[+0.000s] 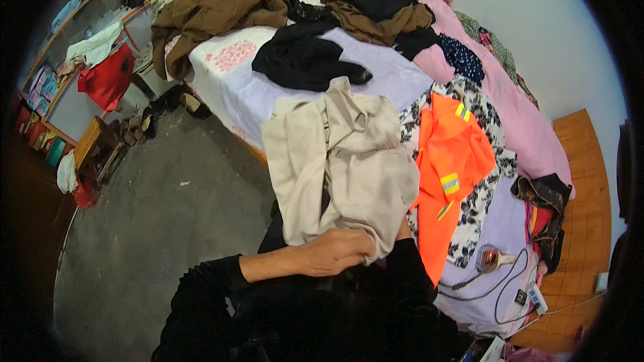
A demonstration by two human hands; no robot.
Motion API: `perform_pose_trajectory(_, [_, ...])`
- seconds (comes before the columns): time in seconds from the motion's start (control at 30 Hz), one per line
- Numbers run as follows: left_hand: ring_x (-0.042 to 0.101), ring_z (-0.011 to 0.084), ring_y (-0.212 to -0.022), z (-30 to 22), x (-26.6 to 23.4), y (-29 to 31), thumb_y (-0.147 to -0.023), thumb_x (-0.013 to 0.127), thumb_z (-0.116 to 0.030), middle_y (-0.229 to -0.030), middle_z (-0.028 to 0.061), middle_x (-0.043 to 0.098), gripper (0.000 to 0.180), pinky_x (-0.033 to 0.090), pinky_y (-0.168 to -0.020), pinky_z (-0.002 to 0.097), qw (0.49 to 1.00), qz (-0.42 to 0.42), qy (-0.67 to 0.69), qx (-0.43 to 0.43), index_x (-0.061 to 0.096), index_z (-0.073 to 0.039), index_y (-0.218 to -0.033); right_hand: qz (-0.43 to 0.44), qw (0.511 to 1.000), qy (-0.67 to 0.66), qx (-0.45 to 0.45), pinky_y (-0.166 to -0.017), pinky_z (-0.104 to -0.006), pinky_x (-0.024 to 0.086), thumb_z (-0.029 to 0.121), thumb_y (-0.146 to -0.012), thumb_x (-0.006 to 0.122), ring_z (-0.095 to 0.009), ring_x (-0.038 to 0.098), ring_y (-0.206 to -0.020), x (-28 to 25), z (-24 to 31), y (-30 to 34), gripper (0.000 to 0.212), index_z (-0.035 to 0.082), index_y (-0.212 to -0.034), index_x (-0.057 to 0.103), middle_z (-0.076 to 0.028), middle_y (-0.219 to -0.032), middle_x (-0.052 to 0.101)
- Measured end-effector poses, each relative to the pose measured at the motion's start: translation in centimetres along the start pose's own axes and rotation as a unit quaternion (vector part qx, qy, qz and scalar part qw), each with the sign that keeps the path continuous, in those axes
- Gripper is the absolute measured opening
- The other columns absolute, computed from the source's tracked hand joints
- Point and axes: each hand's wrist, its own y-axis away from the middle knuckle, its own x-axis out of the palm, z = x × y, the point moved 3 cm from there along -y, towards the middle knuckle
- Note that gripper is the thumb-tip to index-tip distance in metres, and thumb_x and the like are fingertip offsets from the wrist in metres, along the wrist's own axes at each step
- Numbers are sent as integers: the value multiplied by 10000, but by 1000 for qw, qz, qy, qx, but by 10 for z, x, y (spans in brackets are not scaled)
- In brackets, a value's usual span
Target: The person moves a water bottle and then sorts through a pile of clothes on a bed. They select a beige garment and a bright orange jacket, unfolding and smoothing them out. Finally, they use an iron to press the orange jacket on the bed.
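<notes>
A beige garment (355, 181) is spread over my lap and up onto the edge of the bed, wrinkled, with a gathered part on its right side. My left hand (339, 251) is closed on its near edge, the fingers curled into the fabric. Of my right hand (404, 230) only a bit of skin near the wrist shows; the beige cloth covers its fingers. Touching the garment's right side is an orange garment (453, 154) with reflective strips, lying on a black-and-white floral cloth (493, 191).
Black clothing (302, 60) and a brown garment (221, 13) lie farther back on the bed (251, 104). A corded device (491, 259) and a power strip (537, 299) are at the right, by the wooden headboard (577, 214). Shoes (164, 104) stand on the grey floor (181, 208).
</notes>
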Motion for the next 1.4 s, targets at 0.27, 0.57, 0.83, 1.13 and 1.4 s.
perform_pose_trajectory(0.27, [582,328,-823,7,23,53,-896,630,-72,-901,121,546,116,463,-710,406,992,86,-65,-68,569,-46,-992,-164,891,-367,212,-812,-309,503,85,-917,580,-163,624,-990,-30,-26,87,327,-2,-1232,586,-82,-1121,658])
perform_pose_trajectory(0.57, [608,332,-810,35,56,78,-883,657,-144,-920,100,554,145,493,-690,429,965,167,-184,-88,579,-87,-991,-262,913,-235,204,-845,-323,509,151,-889,655,-221,635,-951,-80,4,57,386,-20,-1228,586,-118,-1123,640])
perform_pose_trajectory(0.83, [618,348,-871,25,-14,56,-839,630,-49,-904,134,596,128,510,-738,416,969,-105,-213,-69,620,-39,-967,-170,979,-55,99,-914,-409,482,194,-804,723,-319,603,-1070,-70,26,9,470,45,-1233,601,-162,-1144,631])
perform_pose_trajectory(1.13, [614,349,-920,74,-100,0,-783,734,-171,-1039,143,632,331,498,-769,437,780,-279,-549,-108,623,-75,-1079,-12,984,85,155,-825,-453,470,266,-800,718,-323,611,-1048,-56,31,-11,393,117,-1157,648,-127,-1081,660])
perform_pose_trajectory(1.4, [592,170,-746,73,-150,24,-870,613,-157,-802,60,615,162,482,-690,352,839,-418,-188,-292,632,-62,-999,-346,878,-300,138,-768,-279,493,83,-914,631,-134,591,-866,-167,-2,50,175,-8,-1063,621,-40,-960,619])
